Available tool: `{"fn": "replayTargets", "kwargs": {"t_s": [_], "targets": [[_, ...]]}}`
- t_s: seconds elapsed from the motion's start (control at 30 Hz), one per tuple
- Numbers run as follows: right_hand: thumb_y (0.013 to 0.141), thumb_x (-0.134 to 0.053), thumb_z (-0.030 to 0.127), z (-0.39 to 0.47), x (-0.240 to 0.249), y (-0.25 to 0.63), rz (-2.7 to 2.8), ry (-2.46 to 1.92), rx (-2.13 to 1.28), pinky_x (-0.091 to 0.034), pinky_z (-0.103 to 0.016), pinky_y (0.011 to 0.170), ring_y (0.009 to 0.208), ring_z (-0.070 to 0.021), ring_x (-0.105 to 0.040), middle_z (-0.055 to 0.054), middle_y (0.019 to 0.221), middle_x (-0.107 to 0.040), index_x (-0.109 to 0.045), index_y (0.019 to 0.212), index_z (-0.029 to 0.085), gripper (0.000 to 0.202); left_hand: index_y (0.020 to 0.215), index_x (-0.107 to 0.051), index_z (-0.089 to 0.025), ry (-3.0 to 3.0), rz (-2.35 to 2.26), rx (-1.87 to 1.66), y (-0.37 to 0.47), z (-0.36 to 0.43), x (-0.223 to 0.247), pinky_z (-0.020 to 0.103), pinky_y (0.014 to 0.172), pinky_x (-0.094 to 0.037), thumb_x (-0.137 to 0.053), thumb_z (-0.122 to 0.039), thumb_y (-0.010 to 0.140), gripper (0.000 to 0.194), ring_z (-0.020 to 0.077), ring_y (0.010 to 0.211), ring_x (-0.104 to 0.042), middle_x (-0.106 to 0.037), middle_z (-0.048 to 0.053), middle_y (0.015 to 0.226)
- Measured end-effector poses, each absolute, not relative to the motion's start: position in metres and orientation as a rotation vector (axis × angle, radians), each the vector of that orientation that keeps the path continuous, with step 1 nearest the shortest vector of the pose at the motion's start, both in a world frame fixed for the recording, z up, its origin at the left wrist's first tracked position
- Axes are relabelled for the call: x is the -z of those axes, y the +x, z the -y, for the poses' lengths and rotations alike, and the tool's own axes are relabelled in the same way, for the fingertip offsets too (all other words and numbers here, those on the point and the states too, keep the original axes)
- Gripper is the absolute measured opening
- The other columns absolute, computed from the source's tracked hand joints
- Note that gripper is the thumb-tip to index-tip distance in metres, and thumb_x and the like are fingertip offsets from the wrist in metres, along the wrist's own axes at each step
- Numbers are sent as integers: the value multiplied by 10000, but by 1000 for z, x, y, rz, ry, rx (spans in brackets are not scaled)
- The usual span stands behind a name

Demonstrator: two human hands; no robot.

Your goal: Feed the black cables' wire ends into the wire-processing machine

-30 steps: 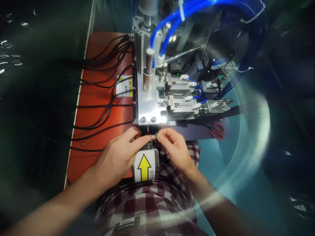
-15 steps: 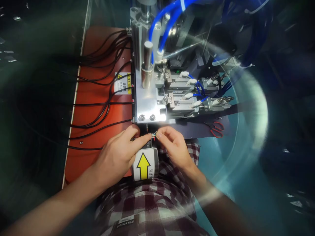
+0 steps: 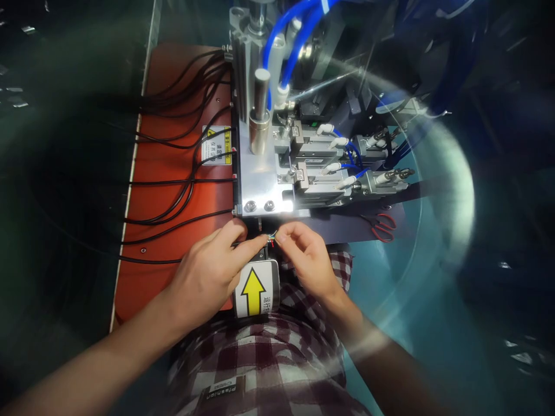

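Thin coloured wires (image 3: 272, 237), one of them red, show between my fingertips just below the front edge of the machine. My left hand (image 3: 208, 268) is closed, its index finger stretched along to the wires. A black cable (image 3: 151, 260) runs across the orange-red plate and goes in under this hand. With thumb and index finger, my right hand (image 3: 306, 257) pinches the other end of the wires. Beneath my hands is a rounded part with a white label and yellow arrow (image 3: 254, 292). The exact grip inside my left hand is hidden.
The metal machine block (image 3: 260, 190) stands directly ahead, with small pneumatic cylinders (image 3: 321, 179) and blue air tubes (image 3: 275, 40). Several black cables cross the orange-red plate (image 3: 173, 162). Red-handled cutters (image 3: 383, 227) lie to the right on a dark surface (image 3: 338, 226).
Both hands keep nearly the same pose around the wires. The view has shifted very slightly; nothing has been taken up or let go.
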State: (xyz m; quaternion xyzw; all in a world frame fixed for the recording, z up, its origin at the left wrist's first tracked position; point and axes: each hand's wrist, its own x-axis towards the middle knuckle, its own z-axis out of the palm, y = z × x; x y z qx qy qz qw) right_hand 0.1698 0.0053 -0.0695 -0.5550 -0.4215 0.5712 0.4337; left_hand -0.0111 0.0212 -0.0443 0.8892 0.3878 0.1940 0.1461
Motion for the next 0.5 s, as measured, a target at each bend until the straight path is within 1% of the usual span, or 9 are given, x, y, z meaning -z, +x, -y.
{"fn": "replayTargets", "kwargs": {"t_s": [0.1, 0.3, 0.5], "targets": [[849, -570, 255, -5, 70, 169, 1093, -1372, -1370, -369, -254, 582, 618, -133, -434, 13, 698, -498, -543, 748, 184, 126, 1156, -628, -153, 2564, -1125, -555, -11, -21, 44, 268, 586, -475, -422, -117, 898, 331, 175, 717, -550, -502, 61, 856], [859, -557, 249, -4, 71, 170, 1158, -1394, -1317, -385, -252, 602, 635, -139, -458, 12, 709, -512, -542, 753, 187, 124, 1151, -630, -144, 2565, -1111, -572, -11, -21, 45, 281, 590, -486, -432, -115, 894, 325, 181, 715, -560, -529, 67, 858], [881, -534, 228, -3, 74, 169, 1233, -1391, -1239, -405, -255, 630, 660, -145, -485, 6, 722, -525, -539, 764, 192, 123, 1131, -630, -146, 2573, -1110, -550, -11, -21, 46, 280, 602, -499, -405, -164, 922, 308, 179, 723, -575, -561, 68, 854]]}}
